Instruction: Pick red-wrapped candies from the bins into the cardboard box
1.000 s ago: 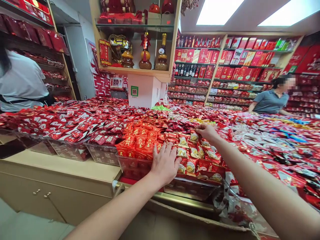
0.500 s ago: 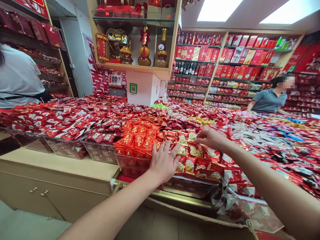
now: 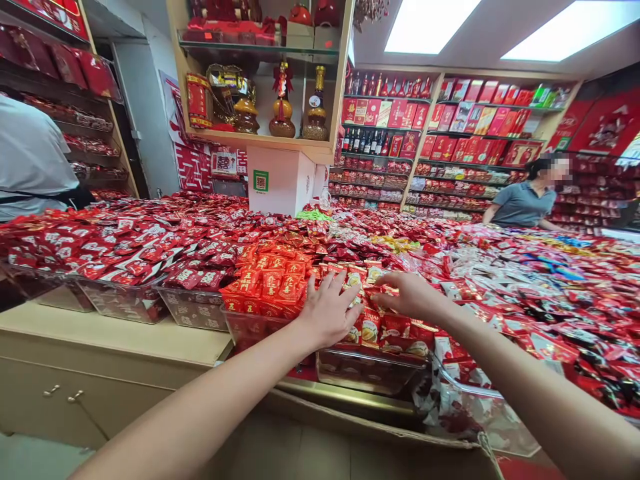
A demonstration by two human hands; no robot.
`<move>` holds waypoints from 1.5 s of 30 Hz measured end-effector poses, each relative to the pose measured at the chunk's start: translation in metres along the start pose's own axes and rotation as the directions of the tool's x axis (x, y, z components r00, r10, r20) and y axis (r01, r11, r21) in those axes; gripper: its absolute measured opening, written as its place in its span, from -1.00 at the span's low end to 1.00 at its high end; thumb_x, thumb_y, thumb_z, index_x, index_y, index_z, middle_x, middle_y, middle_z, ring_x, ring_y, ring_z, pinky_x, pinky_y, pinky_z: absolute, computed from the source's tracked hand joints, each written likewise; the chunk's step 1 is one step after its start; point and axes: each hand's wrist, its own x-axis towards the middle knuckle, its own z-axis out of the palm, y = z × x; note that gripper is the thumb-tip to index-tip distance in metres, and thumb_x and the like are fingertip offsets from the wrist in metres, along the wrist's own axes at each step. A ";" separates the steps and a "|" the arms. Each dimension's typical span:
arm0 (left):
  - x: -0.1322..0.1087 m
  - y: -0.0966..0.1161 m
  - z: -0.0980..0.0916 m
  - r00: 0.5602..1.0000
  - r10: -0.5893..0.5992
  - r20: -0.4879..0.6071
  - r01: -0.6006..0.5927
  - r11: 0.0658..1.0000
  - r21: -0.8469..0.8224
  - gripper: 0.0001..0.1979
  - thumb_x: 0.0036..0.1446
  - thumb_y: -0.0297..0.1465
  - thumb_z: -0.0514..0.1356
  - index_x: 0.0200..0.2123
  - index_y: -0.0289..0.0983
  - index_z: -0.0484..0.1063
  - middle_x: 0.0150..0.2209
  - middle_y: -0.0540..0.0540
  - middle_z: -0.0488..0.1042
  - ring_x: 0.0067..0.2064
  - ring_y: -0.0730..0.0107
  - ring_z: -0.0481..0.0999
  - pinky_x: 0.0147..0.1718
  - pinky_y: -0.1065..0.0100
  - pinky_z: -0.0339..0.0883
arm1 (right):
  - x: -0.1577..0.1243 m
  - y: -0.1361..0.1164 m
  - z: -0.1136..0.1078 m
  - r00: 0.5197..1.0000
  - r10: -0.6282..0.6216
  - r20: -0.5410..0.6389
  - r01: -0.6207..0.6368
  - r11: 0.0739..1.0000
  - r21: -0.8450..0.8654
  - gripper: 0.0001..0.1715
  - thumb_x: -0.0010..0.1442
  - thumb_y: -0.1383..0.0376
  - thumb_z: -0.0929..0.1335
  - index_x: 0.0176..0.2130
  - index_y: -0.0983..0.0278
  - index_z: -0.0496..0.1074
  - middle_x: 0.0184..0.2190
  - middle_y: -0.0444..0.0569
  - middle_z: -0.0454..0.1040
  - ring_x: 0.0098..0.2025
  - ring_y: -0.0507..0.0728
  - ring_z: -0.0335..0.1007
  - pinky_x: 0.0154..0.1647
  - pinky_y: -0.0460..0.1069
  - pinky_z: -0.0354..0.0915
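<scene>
My left hand (image 3: 331,311) rests with spread fingers on small packets at the left side of a clear plastic bin (image 3: 367,372). These red and gold packets (image 3: 371,328) carry a pale fruit picture and lettering that looks like "DURIAN". Just to the right, my right hand (image 3: 411,297) reaches over the same packets, fingers bent and thumb apart. No packet shows between its fingers, though the fingertips partly cover the ones below. Bright orange-red packets (image 3: 270,283) with gold characters fill the adjoining bin left of my left hand.
More clear bins (image 3: 195,310) of red packets line the counter (image 3: 125,331) to the left. A bin of red and white packets (image 3: 480,407) stands at right. Beyond are a display cabinet (image 3: 260,137) and stocked shelves. One person (image 3: 523,197) is behind the display, another (image 3: 30,157) at far left.
The view has shifted slightly. My right hand has come lower and a little closer to my left hand over the packets. My left hand stays spread on them, slightly farther right.
</scene>
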 end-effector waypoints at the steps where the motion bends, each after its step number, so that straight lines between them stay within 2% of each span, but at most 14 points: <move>1: 0.003 -0.001 0.001 1.000 0.011 0.011 -0.011 1.000 -0.009 -0.58 0.18 -0.13 -0.12 0.06 -0.10 0.18 0.16 -0.20 0.12 0.16 0.02 0.06 0.05 -0.21 -0.15 | -0.001 -0.003 0.000 1.000 -0.028 0.009 0.028 1.000 -0.011 -0.64 0.06 0.15 0.30 -0.16 0.27 0.42 -0.18 0.00 0.48 -0.12 0.21 0.34 -0.11 0.02 0.19; 6: 0.008 -0.001 0.004 0.999 0.046 0.026 -0.045 0.999 -0.023 -0.59 0.18 -0.14 -0.12 0.01 -0.12 0.25 0.09 -0.18 0.23 0.14 -0.05 0.07 0.01 -0.28 -0.15 | 0.001 -0.007 0.005 0.998 -0.057 0.014 0.059 0.995 -0.086 -0.74 0.02 0.18 0.33 -0.31 0.29 0.47 -0.37 0.02 0.53 -0.24 0.23 0.38 -0.12 0.08 0.14; 9: 0.007 0.000 0.001 0.996 0.085 0.018 -0.084 0.996 -0.031 -0.67 0.19 -0.21 -0.08 -0.02 -0.13 0.27 -0.01 -0.12 0.34 0.10 0.07 0.14 0.03 -0.21 -0.11 | 0.005 -0.006 0.009 0.998 -0.050 -0.023 0.047 0.993 -0.110 -0.79 0.05 0.24 0.30 -0.40 0.33 0.47 -0.43 0.04 0.52 -0.33 0.22 0.39 -0.15 0.08 0.13; 12: 0.007 0.001 0.000 0.995 0.102 -0.001 -0.102 0.994 -0.037 -0.68 0.17 -0.25 -0.03 -0.02 -0.16 0.25 -0.08 -0.10 0.39 0.05 0.17 0.20 0.05 -0.09 -0.07 | 0.009 -0.009 0.009 0.995 -0.070 -0.065 0.062 0.992 -0.111 -0.76 0.06 0.28 0.29 -0.28 0.37 0.44 -0.33 0.10 0.50 -0.25 0.22 0.37 -0.16 0.05 0.14; 15: 0.007 0.001 0.002 0.996 0.086 -0.020 -0.086 0.995 -0.040 -0.62 0.16 -0.26 0.00 0.03 -0.24 0.17 -0.07 -0.15 0.38 0.02 0.19 0.24 0.03 -0.03 0.00 | 0.012 -0.017 0.007 0.986 -0.148 -0.077 0.139 0.985 -0.107 -0.65 0.02 0.32 0.31 -0.14 0.37 0.38 -0.18 0.08 0.45 -0.12 0.18 0.30 -0.08 -0.01 0.10; 18: 0.006 0.000 0.004 0.997 0.065 -0.035 -0.066 0.997 -0.036 -0.61 0.16 -0.26 -0.01 0.03 -0.29 0.15 -0.05 -0.19 0.37 0.02 0.18 0.24 0.03 -0.01 0.01 | 0.016 -0.021 0.008 0.974 -0.221 -0.057 0.213 0.969 -0.124 -0.72 -0.02 0.40 0.32 -0.22 0.36 0.42 -0.25 0.04 0.48 -0.17 0.16 0.30 -0.08 -0.03 0.07; 21: 0.003 -0.001 0.005 0.997 0.054 -0.047 -0.056 0.998 -0.031 -0.60 0.17 -0.22 -0.03 0.03 -0.30 0.16 -0.04 -0.22 0.36 0.04 0.16 0.23 0.05 -0.04 -0.07 | 0.019 -0.020 0.011 0.969 -0.238 -0.065 0.225 0.961 -0.158 -0.81 0.04 0.43 0.26 -0.34 0.37 0.45 -0.37 0.08 0.49 -0.23 0.20 0.30 -0.14 0.01 0.09; 24: 0.001 0.000 0.005 0.997 0.054 -0.051 -0.055 0.998 -0.030 -0.51 0.16 -0.20 -0.03 0.10 -0.32 0.07 -0.04 -0.23 0.36 0.04 0.14 0.23 0.05 -0.06 -0.07 | 0.018 -0.019 0.012 0.971 -0.224 -0.083 0.208 0.963 -0.173 -0.79 0.06 0.44 0.23 -0.40 0.39 0.46 -0.41 0.13 0.49 -0.26 0.23 0.29 -0.20 0.03 0.11; 27: 0.001 0.000 0.006 0.998 0.050 -0.048 -0.051 0.998 -0.030 -0.47 0.17 -0.19 -0.05 0.15 -0.31 0.00 0.00 -0.23 0.32 0.05 0.11 0.21 0.05 -0.08 -0.06 | 0.011 -0.021 0.009 0.972 -0.208 -0.106 0.192 0.971 -0.145 -0.78 0.06 0.44 0.22 -0.36 0.40 0.45 -0.39 0.14 0.49 -0.26 0.24 0.29 -0.19 0.04 0.13; 32: 0.002 -0.001 0.006 0.995 0.100 0.000 -0.099 0.994 -0.045 -0.49 0.17 -0.14 -0.09 0.16 -0.17 0.00 0.19 -0.12 0.07 0.18 0.06 0.00 0.06 -0.18 -0.15 | -0.003 -0.014 -0.002 0.980 -0.185 -0.067 0.185 0.983 -0.006 -0.80 0.08 0.39 0.25 -0.34 0.28 0.46 -0.34 -0.06 0.51 -0.27 0.09 0.37 -0.20 -0.09 0.21; 36: 0.004 -0.002 0.002 0.982 0.178 0.059 -0.172 0.982 -0.083 -0.59 0.20 -0.18 -0.12 0.10 -0.11 0.12 0.12 -0.05 0.22 0.18 0.08 0.01 0.06 -0.19 -0.20 | -0.011 0.002 -0.010 0.995 -0.097 -0.031 0.099 0.994 0.050 -0.71 0.05 0.44 0.24 -0.23 0.26 0.44 -0.21 -0.04 0.50 -0.17 0.13 0.38 -0.13 -0.04 0.24; 39: 0.006 0.000 -0.002 0.973 0.224 0.048 -0.219 0.971 -0.095 -0.63 0.20 -0.22 -0.09 0.05 -0.14 0.19 0.04 -0.06 0.32 0.15 0.11 0.09 0.06 -0.13 -0.12 | -0.014 0.007 -0.010 0.995 -0.093 0.024 0.091 0.993 0.069 -0.70 0.04 0.42 0.28 -0.19 0.26 0.43 -0.16 -0.02 0.47 -0.09 0.17 0.34 -0.03 0.01 0.18; 45: 0.021 0.007 -0.012 0.961 0.276 0.027 -0.273 0.957 -0.097 -0.68 0.19 -0.21 -0.08 -0.18 -0.22 0.37 -0.03 -0.12 0.36 0.02 0.21 0.26 0.01 0.06 0.04 | -0.013 0.014 -0.006 1.000 -0.026 0.008 0.025 0.993 0.114 -0.65 0.08 0.25 0.29 -0.10 0.28 0.36 -0.13 -0.01 0.45 -0.13 0.11 0.36 -0.14 -0.08 0.26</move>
